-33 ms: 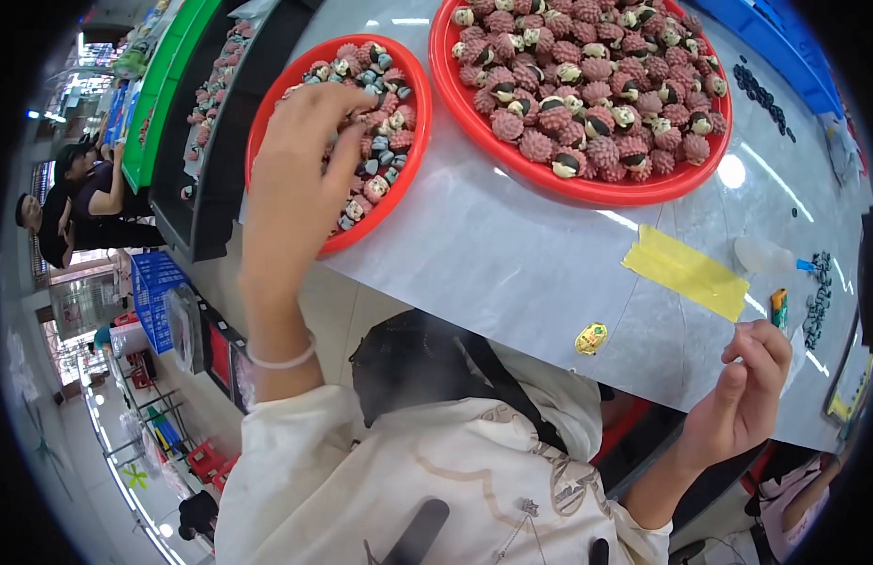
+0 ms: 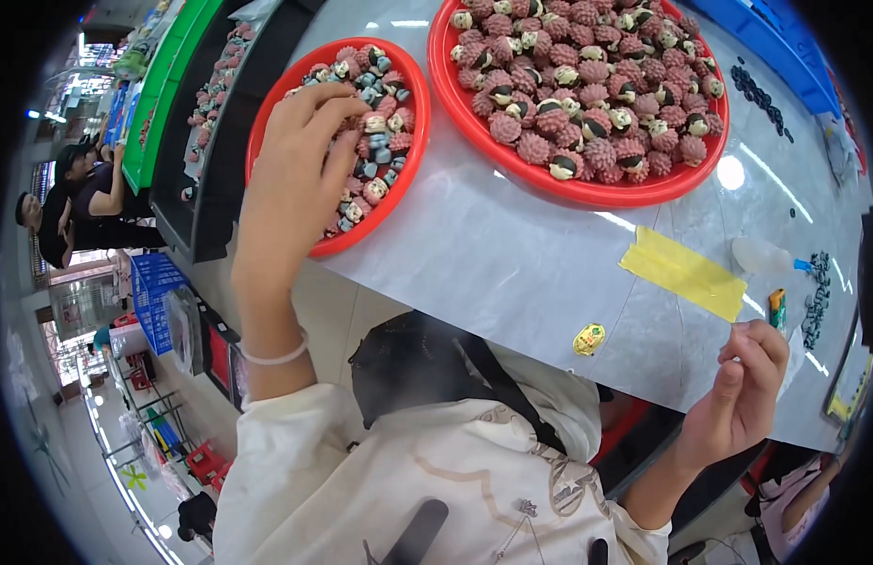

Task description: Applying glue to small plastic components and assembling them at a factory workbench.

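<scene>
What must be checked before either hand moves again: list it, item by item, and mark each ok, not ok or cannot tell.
1. Left hand over the smaller red tray: ok.
2. Left fingertips gripping a piece: cannot tell; the hand hides the contact.
3. Right hand away from both trays: ok; it is near the yellow tape, fingers curled.
4. Right hand free of any small piece: cannot tell; its curled fingers could hide one.
5. Smaller tray holding one colour only: not ok; pink and blue-grey pieces lie mixed.
6. Larger red tray in plain view: ok, heaped with pink pieces.
</scene>
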The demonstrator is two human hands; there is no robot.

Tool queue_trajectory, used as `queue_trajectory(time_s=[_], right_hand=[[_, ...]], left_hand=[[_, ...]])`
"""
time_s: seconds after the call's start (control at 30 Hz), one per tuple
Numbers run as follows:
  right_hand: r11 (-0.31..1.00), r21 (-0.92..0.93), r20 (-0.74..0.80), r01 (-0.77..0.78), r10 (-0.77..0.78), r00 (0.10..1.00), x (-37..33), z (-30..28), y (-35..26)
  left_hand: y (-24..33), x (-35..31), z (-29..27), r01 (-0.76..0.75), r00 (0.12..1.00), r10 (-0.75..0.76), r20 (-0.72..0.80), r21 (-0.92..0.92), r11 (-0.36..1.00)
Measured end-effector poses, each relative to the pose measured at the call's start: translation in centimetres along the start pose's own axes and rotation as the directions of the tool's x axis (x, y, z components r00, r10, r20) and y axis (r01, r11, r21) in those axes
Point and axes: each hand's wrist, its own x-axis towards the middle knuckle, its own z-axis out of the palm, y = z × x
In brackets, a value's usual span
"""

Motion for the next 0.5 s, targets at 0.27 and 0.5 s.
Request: queue_trajectory(time_s=[0.27,0.5], right_hand=[[1.0,0.004,-0.019,-0.025,0.025,1.0,-0.1,-1.2,0.6],[0.998,-0.011,-0.022,-0.056,0.056,0.998,0.0,-1.6,0.4]], left_hand=[[3.8,2.8,1.0,-0.077,0.995,0.063,0.077,0.19,0.979],[4.6,2.9,4.7,-0.207,0.937,0.17,0.305,0.093,0.974]])
